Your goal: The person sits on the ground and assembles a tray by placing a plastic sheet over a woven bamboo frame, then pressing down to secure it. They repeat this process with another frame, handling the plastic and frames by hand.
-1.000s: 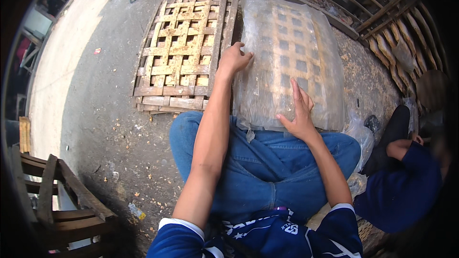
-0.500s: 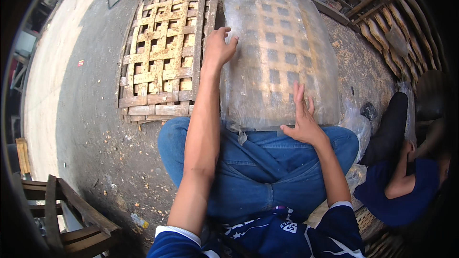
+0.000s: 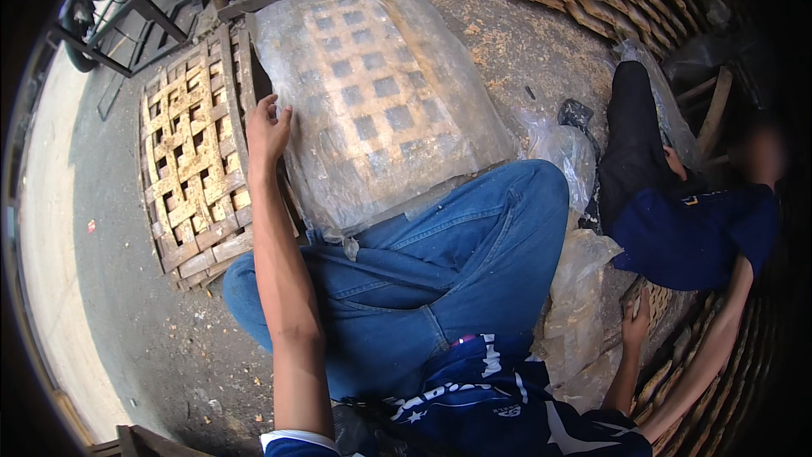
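Littered ground (image 3: 199,347) borders the plastic sheet (image 3: 385,101), left grip (image 3: 268,129) loosely parted at its edge, right grip (image 3: 636,324) unclear.

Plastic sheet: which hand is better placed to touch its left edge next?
Left, probably. The left hand is close to that edge of the plastic sheet, while the right hand is off at a woven panel on the other side.
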The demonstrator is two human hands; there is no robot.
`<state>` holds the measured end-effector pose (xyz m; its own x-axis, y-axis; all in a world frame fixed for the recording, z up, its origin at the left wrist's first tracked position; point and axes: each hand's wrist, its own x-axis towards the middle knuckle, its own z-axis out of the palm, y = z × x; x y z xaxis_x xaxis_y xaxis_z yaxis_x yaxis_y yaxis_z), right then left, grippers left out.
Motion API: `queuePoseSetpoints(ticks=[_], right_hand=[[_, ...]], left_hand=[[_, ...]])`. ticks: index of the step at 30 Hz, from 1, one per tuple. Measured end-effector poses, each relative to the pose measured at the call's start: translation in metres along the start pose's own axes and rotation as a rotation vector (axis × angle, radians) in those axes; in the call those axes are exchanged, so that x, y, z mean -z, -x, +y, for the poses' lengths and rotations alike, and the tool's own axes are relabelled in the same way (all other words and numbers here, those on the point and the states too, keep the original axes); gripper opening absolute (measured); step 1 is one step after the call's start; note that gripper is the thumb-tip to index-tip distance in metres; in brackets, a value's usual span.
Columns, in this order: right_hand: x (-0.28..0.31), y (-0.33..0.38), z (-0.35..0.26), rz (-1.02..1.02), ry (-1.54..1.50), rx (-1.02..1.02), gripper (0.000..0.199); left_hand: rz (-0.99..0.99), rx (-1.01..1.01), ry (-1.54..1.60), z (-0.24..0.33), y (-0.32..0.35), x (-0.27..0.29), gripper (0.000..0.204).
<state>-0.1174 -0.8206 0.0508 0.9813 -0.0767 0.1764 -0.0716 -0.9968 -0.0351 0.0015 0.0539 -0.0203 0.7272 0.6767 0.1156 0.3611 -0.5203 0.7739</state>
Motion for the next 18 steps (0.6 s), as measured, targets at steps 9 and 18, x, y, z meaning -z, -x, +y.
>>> queuePoseSetpoints(ticks=[9, 18], right_hand=[[0.176, 0.018, -0.209, -0.204, -0.505, 0.466, 0.055], [0.156, 0.01, 0.101, 1.221, -0.067, -0.656, 0.052]], left_hand=[[-0.046, -0.094, -0.043, 0.0, -0.01, -0.004, 0.042], [0.07, -0.102, 0.105, 0.022, -0.012, 0.002, 0.04]])
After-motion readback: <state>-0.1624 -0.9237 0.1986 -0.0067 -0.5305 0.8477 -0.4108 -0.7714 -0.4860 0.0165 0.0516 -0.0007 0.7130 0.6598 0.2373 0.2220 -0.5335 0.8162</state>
